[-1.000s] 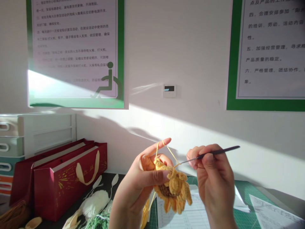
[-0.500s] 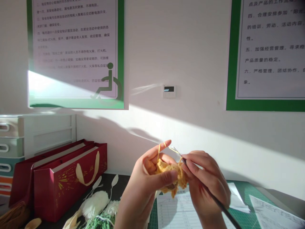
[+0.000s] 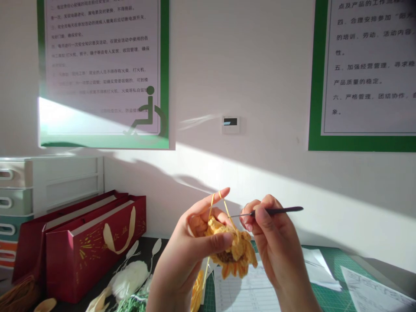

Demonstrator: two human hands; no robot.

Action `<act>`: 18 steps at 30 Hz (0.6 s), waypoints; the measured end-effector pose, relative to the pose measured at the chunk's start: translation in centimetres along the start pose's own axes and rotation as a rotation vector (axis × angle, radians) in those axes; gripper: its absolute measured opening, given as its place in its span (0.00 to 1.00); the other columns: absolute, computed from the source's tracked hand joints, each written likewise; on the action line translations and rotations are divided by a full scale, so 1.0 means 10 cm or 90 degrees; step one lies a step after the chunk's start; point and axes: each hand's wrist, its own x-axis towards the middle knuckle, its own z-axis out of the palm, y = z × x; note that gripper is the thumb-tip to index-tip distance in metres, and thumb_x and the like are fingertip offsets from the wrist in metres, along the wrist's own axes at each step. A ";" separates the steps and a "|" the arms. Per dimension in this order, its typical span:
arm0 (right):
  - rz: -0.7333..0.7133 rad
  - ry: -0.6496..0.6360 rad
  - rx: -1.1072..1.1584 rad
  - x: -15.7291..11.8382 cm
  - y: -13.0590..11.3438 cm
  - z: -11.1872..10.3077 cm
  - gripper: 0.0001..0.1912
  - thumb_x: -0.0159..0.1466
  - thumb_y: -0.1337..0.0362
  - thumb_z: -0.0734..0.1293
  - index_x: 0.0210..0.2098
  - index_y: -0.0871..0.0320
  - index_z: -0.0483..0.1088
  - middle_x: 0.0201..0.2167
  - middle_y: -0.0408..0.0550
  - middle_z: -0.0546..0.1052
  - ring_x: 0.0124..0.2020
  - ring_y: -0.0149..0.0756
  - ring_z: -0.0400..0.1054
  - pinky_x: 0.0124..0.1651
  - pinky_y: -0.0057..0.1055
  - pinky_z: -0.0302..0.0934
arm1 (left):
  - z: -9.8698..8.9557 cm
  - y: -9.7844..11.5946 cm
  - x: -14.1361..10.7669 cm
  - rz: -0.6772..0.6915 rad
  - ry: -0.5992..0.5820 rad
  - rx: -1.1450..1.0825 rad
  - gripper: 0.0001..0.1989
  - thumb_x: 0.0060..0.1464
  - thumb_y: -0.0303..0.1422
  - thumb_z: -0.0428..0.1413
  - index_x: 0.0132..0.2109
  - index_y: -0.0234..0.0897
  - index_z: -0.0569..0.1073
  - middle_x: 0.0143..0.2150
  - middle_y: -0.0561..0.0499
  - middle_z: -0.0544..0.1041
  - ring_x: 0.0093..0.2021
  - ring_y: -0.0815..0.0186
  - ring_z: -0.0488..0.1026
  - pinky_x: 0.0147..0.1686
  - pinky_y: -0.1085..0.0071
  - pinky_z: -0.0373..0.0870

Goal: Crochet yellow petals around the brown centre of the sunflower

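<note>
From the head camera we look down at a crocheted sunflower (image 3: 232, 255), held low at the centre of the frame. Its pointed petals are golden yellow and deepen to orange at the tips, and a dark brown centre (image 3: 225, 257) shows on the side facing down and outward. Our left hand (image 3: 191, 242) is clamped on it, with the thumb pressed across the petals and the fingers behind, while the raised index finger carries a strand of yellow yarn (image 3: 212, 207) pulled taut. To the right, our right hand (image 3: 276, 247) pinches a slim crochet hook (image 3: 269, 212) between thumb and fingers; its dark handle points right and its metal tip reaches left, close to the yarn. Below the hands lie a green cutting mat (image 3: 328, 264) and a printed form (image 3: 243, 294). At lower left stand red gift boxes (image 3: 94, 247) with cream ribbon handles, with a white fluffy bundle (image 3: 128, 279) in front of them.
</note>
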 end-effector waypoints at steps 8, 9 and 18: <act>-0.541 -0.016 -0.495 -0.05 0.00 -0.11 0.21 0.60 0.81 0.71 0.46 0.49 0.76 0.38 0.45 0.82 0.38 0.41 0.77 0.39 0.42 0.73 | 0.14 -0.09 -0.02 0.024 0.048 0.034 0.34 0.44 0.24 0.74 0.60 0.40 0.79 0.36 0.51 0.79 0.31 0.64 0.77 0.31 0.71 0.74; -0.536 -0.018 -0.461 -0.05 0.02 -0.11 0.22 0.61 0.80 0.70 0.47 0.49 0.76 0.39 0.45 0.82 0.39 0.41 0.77 0.40 0.43 0.73 | 0.12 -0.08 -0.02 0.004 0.030 0.016 0.33 0.44 0.24 0.74 0.58 0.38 0.80 0.35 0.51 0.79 0.31 0.65 0.77 0.31 0.71 0.74; -0.096 0.081 0.046 -0.05 -0.04 -0.04 0.07 0.73 0.63 0.64 0.37 0.54 0.70 0.26 0.41 0.74 0.26 0.30 0.65 0.30 0.30 0.60 | -0.21 -0.03 0.10 -0.073 -0.134 -0.074 0.33 0.39 0.27 0.74 0.56 0.34 0.83 0.32 0.51 0.76 0.28 0.71 0.69 0.29 0.75 0.67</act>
